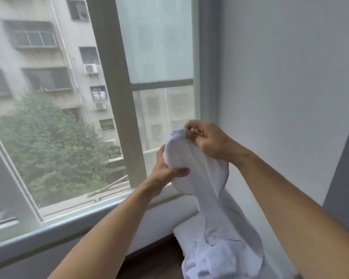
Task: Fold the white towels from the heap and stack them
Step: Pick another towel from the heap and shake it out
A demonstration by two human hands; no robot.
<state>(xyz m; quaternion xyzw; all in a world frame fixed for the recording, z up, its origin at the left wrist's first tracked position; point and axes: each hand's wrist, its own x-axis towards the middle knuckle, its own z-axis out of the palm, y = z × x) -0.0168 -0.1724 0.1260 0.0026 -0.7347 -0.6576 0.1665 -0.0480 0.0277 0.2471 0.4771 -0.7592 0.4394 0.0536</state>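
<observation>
Window corner: a towel (206, 178) lifted off the heap (216, 260).
Left hand (169, 168) grips bunched cloth, right hand (208, 139) pinches its top; best to find a corner and shake it flat.

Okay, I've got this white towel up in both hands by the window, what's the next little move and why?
Probably slide the left hand along the top edge, away from the right hand, to spread the towel. Both hands grip it close together, so it hangs bunched and twisted down to the heap, too crumpled to fold.
</observation>
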